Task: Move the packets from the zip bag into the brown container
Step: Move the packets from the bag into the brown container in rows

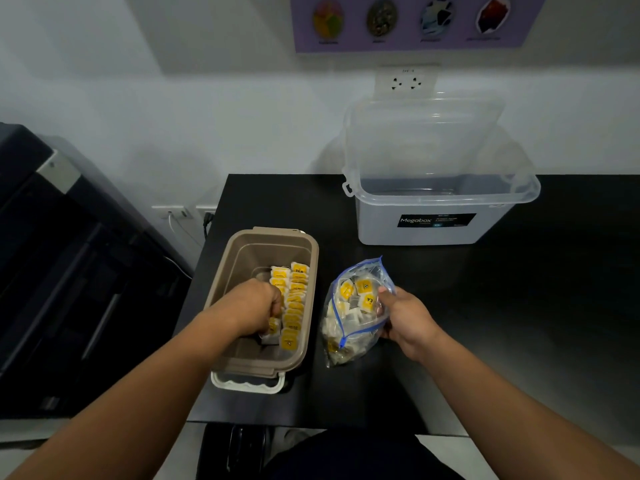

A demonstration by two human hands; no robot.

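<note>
Now, left fingers (276,304) gripping square packets (273,328), right fingers (385,295) clutching crinkly zip bag (349,322)

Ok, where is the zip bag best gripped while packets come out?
Pinch the loose film at its right edge, coming from the right, as the right hand does. The zip bag lies slumped, its middle bulging with tea packets, and that keeps the side toward the brown container free.

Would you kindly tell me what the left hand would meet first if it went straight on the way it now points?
The left hand, gripping packets, points down into the brown container; it would probably meet the row of yellow packets just ahead first, though depth is unclear.
</note>
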